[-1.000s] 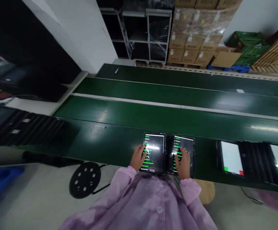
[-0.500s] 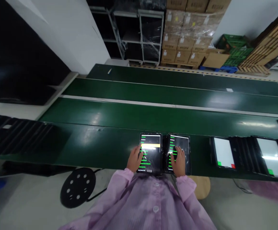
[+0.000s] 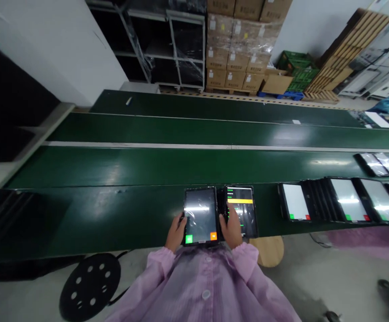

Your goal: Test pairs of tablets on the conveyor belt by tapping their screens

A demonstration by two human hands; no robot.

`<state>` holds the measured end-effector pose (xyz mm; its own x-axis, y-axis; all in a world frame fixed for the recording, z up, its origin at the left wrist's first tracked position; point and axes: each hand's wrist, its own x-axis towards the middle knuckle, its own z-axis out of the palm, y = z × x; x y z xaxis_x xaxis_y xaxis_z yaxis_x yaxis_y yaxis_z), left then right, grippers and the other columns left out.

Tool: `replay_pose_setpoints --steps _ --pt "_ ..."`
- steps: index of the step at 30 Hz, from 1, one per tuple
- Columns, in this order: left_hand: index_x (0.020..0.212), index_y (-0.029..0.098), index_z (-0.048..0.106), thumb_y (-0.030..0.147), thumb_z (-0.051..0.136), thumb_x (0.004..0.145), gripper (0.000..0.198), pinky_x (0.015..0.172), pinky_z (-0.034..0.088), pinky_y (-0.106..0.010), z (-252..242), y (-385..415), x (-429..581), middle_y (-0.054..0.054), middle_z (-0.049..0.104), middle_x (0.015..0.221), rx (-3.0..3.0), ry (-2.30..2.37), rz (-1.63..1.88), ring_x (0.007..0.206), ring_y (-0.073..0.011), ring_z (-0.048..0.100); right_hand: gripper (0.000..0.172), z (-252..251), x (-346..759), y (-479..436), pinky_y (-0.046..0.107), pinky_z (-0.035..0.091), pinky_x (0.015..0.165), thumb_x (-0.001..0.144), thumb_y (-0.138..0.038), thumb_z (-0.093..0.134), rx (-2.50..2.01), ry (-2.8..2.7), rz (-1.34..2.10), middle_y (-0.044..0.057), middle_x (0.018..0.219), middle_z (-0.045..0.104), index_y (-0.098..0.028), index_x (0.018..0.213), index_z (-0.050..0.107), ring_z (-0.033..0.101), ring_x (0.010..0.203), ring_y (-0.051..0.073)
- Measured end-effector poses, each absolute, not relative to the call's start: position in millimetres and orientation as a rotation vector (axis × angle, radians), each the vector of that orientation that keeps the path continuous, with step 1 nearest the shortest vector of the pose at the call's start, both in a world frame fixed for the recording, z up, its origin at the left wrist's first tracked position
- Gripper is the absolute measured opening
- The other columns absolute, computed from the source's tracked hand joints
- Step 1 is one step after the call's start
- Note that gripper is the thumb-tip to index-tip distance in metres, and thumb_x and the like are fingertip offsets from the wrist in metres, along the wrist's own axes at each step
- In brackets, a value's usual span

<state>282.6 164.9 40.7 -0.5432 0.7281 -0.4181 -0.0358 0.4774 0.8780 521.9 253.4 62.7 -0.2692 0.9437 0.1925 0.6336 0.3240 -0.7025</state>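
Observation:
Two dark tablets lie side by side at the near edge of the green bench. On the left tablet a mostly dark screen shows a green and an orange box at its lower corners. My left hand grips this tablet's left edge, thumb on the frame. Green text lines and a yellow bar light the right tablet. My right hand rests over its left side, fingers stretched, with the thumb by the left tablet's right edge. The fingertips' exact contact is partly hidden.
Right of the tablets stands a row of tilted tablets, some with white screens. Two more tablets lie behind it. Dark stacked items sit at the far left. Below the bench are a black stool and a wooden stool. A pink sleeve shows at right.
The left tablet's text list has given way to a dark screen with coloured corner boxes. A yellow bar now shows on the right tablet. My right hand has shifted toward the left tablet. The view has turned right.

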Motion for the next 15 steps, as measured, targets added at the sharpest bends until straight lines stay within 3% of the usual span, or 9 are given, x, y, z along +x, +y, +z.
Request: replay_pose_setpoints --steps 7,15 --pt "0.150 0.029 0.049 0.044 0.058 0.096 0.056 0.130 0.023 -0.043 52.7 159.8 297.6 -0.003 0.042 0.165 0.410 1.659 1.206 0.156 -0.0234 0.030 0.074 39.5 466.2 219.2 0.052 0.035 0.123 0.098 -0.050 0.050 -1.510 -1.802 1.039 0.023 0.159 0.044 -0.007 0.157 0.035 0.041 0.149 0.033" --pt "0.163 0.030 0.027 0.053 0.053 0.099 0.072 0.131 0.018 -0.042 123.0 184.5 352.2 0.000 0.022 0.173 0.583 1.431 1.077 0.160 -0.0231 0.017 0.076 101.5 529.3 234.8 0.050 0.035 0.123 0.099 -0.060 0.050 -1.575 -1.575 0.962 0.019 0.157 0.048 -0.014 0.158 0.036 0.045 0.147 0.030"
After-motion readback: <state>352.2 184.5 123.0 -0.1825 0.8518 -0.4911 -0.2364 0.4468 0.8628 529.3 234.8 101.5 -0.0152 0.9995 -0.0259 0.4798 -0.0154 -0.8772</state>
